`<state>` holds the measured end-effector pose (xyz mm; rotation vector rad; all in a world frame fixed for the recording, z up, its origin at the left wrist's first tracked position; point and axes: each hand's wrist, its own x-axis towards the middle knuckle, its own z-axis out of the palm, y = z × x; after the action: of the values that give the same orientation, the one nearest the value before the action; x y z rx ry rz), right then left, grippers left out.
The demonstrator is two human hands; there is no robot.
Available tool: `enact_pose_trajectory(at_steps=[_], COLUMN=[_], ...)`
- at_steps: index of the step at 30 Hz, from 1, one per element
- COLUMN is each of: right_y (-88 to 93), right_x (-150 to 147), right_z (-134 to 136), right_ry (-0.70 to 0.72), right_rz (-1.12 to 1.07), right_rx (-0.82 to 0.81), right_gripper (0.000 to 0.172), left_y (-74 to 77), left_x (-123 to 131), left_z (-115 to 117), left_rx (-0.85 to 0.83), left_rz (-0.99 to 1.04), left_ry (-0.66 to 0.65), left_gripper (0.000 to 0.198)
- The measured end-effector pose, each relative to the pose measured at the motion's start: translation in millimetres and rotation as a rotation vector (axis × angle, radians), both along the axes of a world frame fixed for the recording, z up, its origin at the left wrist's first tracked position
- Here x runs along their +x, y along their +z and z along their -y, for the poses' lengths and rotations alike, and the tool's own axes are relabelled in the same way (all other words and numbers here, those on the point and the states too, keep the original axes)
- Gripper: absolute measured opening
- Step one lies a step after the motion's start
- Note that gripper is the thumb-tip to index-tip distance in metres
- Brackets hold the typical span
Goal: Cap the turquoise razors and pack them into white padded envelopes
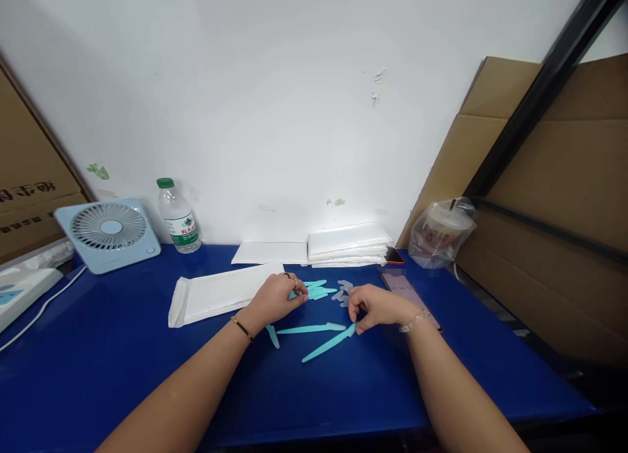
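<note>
My right hand (373, 307) pinches the head end of a teal razor-like tool (328, 347), whose long handle points down and left over the blue table (343, 401). Behind it another teal tool (307, 329) lies flat. My left hand (279, 297) has its fingers together at a small pile of teal pieces (318, 289); what they hold, if anything, is hidden. Below my left wrist a further teal piece (273, 336) shows partly. Several translucent caps (343, 288) lie between the pile and my right hand.
White padded envelopes (210, 296) lie at left, with a stack (348, 244) by the wall. A blue fan (112, 231) and water bottle (179, 221) stand back left. A phone (405, 289) and bagged cup (441, 231) are at right.
</note>
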<state>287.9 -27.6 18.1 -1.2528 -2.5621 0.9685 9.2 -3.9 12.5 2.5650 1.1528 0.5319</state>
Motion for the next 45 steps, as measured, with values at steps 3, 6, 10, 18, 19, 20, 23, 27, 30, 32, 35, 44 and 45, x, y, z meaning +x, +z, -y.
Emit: enact_pose_trajectory(at_steps=[3,6,10,18,19,20,23,27,30,32,35,44,45], right_y=[-2.0,-0.5,2.9,-8.9,-10.4,-11.1,-8.8,-3.4,-3.5,-3.8,-2.2,-3.6,-4.6], right_x=[-3,-7,-18,0,3,4,-6,-31,-42,-42,-36,-2,-1], right_z=[1,3,6,-11,-13,-14,-8,7,12,12,10,-9,-10], right_ry=[0.026,0.022,-0.03,-0.299,-0.346,-0.372,-0.324,-0.081,-0.013,-0.029,-0.07,-0.391,-0.406], right_rz=[0.022,-0.007,-0.076,-0.108,-0.097,-0.088,-0.101,-0.067,0.014,0.02,-0.012,-0.086,-0.079], right_rx=[0.006,0.05,0.164,0.301,0.316,0.328,0.318,0.209,0.169,0.18,0.175,0.256,0.287], right_gripper=[0.012,0.008,0.009,0.01,0.01,0.009,0.009,0.018,0.013,0.009,0.006,0.01,0.009], left_y=[5.5,7.4,1.9,-6.5,-7.3,-8.0,-7.1,-0.8,0.3,-1.8,-4.8,7.2,9.6], left_x=[6,12,17,6,5,5,3,2,4,7,11,1,-4], left_z=[11,22,24,-4,-7,-10,-10,2,11,14,15,-5,-7], left_rx=[-0.054,-0.103,-0.077,0.147,0.148,0.146,0.114,-0.01,-0.119,-0.16,-0.124,0.079,0.068], left_rz=[0.007,-0.026,-0.112,-0.142,-0.131,-0.117,-0.076,-0.058,-0.113,-0.139,-0.147,-0.1,-0.094], left_ry=[-0.078,-0.174,-0.199,0.041,0.059,0.067,0.068,-0.001,-0.137,-0.19,-0.186,0.056,0.06], left_gripper=[0.03,0.035,0.029,0.027,0.025,0.024,0.023,0.022,0.026,0.023,0.016,0.023,0.023])
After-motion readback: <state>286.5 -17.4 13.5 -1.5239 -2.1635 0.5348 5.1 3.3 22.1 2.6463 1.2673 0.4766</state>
